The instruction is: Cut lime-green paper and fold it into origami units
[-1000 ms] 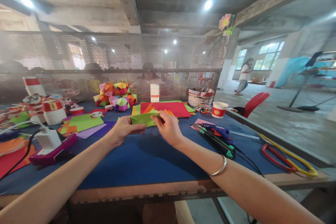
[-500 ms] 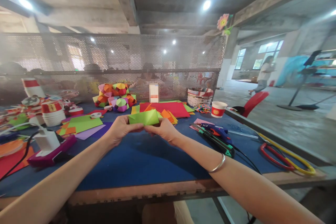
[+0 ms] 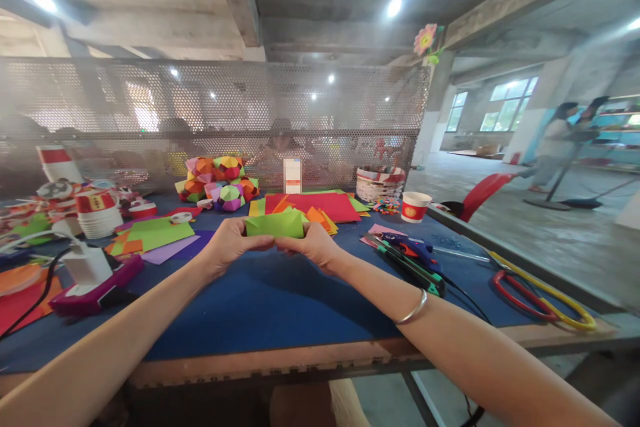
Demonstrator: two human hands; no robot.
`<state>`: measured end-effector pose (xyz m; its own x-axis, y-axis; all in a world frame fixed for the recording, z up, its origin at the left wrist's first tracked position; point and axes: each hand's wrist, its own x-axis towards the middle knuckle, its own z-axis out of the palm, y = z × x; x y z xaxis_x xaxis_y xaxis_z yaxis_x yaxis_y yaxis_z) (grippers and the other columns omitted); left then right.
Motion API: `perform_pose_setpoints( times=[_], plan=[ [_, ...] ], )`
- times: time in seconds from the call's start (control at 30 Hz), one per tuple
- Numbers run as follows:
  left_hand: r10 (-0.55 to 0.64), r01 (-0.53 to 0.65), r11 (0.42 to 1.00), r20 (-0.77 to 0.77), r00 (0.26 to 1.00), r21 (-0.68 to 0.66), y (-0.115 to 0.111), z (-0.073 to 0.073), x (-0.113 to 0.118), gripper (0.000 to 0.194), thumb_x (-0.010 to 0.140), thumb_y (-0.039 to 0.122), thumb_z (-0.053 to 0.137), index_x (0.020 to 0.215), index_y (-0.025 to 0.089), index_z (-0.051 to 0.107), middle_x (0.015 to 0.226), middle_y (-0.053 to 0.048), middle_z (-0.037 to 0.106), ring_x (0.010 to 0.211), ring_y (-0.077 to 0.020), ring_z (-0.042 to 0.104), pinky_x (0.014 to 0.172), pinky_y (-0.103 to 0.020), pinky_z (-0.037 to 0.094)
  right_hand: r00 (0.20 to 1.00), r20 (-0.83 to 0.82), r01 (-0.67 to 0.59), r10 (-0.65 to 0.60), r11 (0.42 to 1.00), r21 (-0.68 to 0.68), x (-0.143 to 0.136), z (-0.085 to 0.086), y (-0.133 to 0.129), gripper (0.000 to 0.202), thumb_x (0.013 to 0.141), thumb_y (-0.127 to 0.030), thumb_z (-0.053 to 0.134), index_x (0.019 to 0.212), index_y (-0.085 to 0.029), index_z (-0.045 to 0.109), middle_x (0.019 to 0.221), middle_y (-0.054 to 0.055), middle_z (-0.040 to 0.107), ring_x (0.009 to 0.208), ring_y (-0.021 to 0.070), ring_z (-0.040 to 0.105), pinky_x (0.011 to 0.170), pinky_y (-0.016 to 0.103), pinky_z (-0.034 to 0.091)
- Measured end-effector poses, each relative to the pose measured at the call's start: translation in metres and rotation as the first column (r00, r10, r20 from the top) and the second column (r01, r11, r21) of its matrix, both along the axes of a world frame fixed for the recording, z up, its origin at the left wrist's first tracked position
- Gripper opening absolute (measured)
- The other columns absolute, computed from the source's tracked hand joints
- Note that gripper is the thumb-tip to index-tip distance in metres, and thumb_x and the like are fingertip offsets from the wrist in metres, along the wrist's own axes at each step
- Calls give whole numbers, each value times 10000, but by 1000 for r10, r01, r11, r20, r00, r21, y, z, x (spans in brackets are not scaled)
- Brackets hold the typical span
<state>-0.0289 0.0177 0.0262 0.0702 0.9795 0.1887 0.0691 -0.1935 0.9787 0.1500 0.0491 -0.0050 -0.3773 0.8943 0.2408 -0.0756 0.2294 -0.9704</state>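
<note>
"Left hand [image 3: 227, 245] first: what has it got?"
"One end of a creased, bright-green paper strip [image 3: 274, 225], pinched; the right hand [image 3: 319, 247] grips the other, holding it above the blue-topped desk [image 3: 225, 320]."
"What might spoil it?"
"Uneven thumb pressure could skew a crease, I'd say, and pulling too hard from both ends could tear it."
"And around it?"
"Right of the hands lies a green-and-black utility knife [image 3: 413, 268]; an outward-swinging forearm could knock it. Beyond the strip, small orange paper pieces [image 3: 316, 215] could scatter under a low sweep."
</note>
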Motion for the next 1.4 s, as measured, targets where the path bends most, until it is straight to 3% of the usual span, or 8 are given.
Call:
perform_pose_setpoints(
  times=[0.3, 0.47, 0.73, 0.87, 1.0, 1.13, 1.4],
  plan=[
    [-37, 36, 998, -30, 999, -50, 3, 2, -5, 394, 404, 301, 972, 737, 170, 806, 728, -39, 790, 617, -173, 694, 666, -273, 587, 999, -17, -44, 43, 998, -39, 1, 5, 3, 297, 517, -322, 938, 667, -186, 720, 589, -26, 672, 528, 110, 582, 532, 236, 483],
    [-6, 3, 997, -42, 999, -72, 12, 4, -21, 501, 360, 329, 986, 801, 168, 810, 710, -22, 786, 606, -149, 691, 656, -255, 586, 999, 18, -26, 26, 999, -44, 11, 8, 14, 374, 449, -361, 947, 529, -175, 633, 540, -21, 637, 524, 93, 541, 554, 236, 458],
    [71, -71, 996, -7, 997, -47, 24, 4, -46, 474, 388, 369, 989, 769, 156, 804, 759, -42, 798, 643, -143, 710, 711, -250, 598, 994, -69, 79, -85, 993, -86, 31, 15, 31, 330, 542, -350, 903, 629, -172, 638, 608, -43, 613, 586, 78, 533, 628, 228, 470],
    [48, -51, 994, -33, 998, -100, 20, 5, -35, 540, 330, 346, 992, 796, 150, 805, 716, -30, 786, 625, -151, 700, 691, -264, 590, 1000, 3, -9, 9, 994, -106, 20, 15, 21, 345, 642, -426, 883, 790, -187, 683, 767, -9, 659, 651, 103, 575, 586, 227, 490],
    [-32, 24, 995, -75, 997, -100, 11, 3, -20, 483, 368, 326, 977, 781, 150, 797, 739, -16, 783, 630, -149, 688, 688, -267, 578, 989, 99, -106, 110, 994, -39, 7, 9, 6, 383, 622, -468, 903, 714, -181, 668, 731, 16, 655, 632, 116, 550, 569, 240, 482],
    [-108, 93, 988, -115, 988, -122, 7, 0, -13, 442, 420, 297, 953, 809, 156, 796, 741, -15, 780, 638, -151, 685, 665, -255, 562, 983, 103, -156, 155, 988, 7, 4, 4, 0, 389, 627, -428, 901, 792, -141, 698, 723, 28, 670, 611, 111, 543, 574, 248, 465],
    [-109, 91, 987, -129, 986, -135, 7, -4, -13, 412, 450, 279, 923, 818, 155, 787, 767, -17, 781, 667, -147, 684, 688, -261, 559, 984, 156, -95, 82, 992, 79, 5, 0, 6, 279, 662, -333, 875, 746, -155, 678, 662, -1, 641, 588, 113, 511, 592, 258, 448]
  ],
)
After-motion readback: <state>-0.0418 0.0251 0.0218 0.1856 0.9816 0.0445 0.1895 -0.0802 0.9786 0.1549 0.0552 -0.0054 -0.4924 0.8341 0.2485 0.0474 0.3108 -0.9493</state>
